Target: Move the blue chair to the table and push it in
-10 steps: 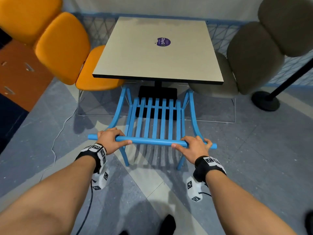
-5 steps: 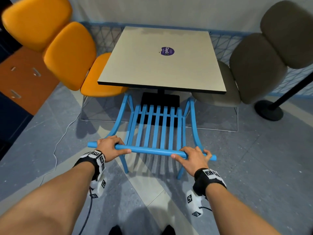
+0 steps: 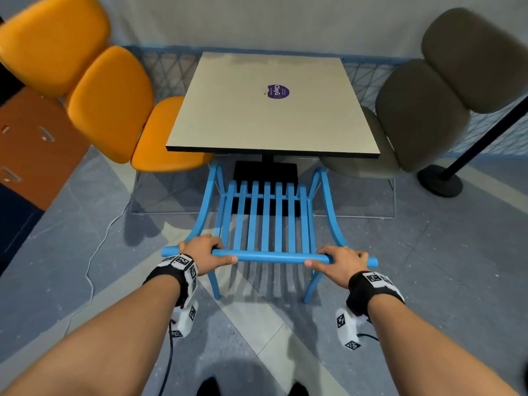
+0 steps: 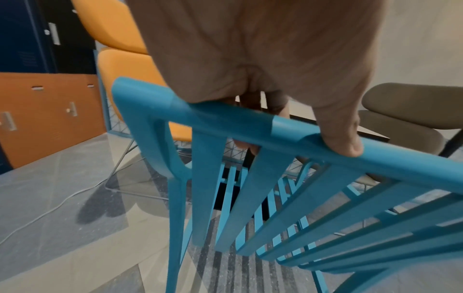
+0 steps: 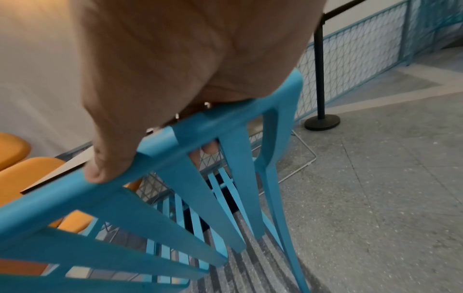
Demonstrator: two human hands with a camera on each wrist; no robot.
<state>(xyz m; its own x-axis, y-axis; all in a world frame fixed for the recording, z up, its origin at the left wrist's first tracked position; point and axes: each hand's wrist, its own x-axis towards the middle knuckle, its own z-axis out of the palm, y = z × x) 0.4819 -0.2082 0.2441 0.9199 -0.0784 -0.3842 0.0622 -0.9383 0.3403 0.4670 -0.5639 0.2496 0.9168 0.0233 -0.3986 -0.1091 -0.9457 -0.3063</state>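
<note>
The blue slatted chair (image 3: 267,218) stands on the floor facing the square beige table (image 3: 271,110), its front legs under the table's near edge. My left hand (image 3: 204,252) grips the left end of the chair's top rail (image 3: 268,257); its thumb lies on the rail (image 4: 345,146) in the left wrist view. My right hand (image 3: 338,260) grips the right end of the same rail, fingers curled over it, thumb (image 5: 100,170) on top. The chair's seat is mostly hidden behind the back slats.
An orange padded chair (image 3: 114,110) sits at the table's left and a grey-brown padded chair (image 3: 414,118) at its right. A black post with a round base (image 3: 440,180) stands at right. A white cable (image 3: 97,252) runs along the floor at left. Orange lockers (image 3: 31,147) line the left wall.
The chair has slid forward toward the table with both hands on its rail, and I have stepped closer; the front legs now reach under the table edge.
</note>
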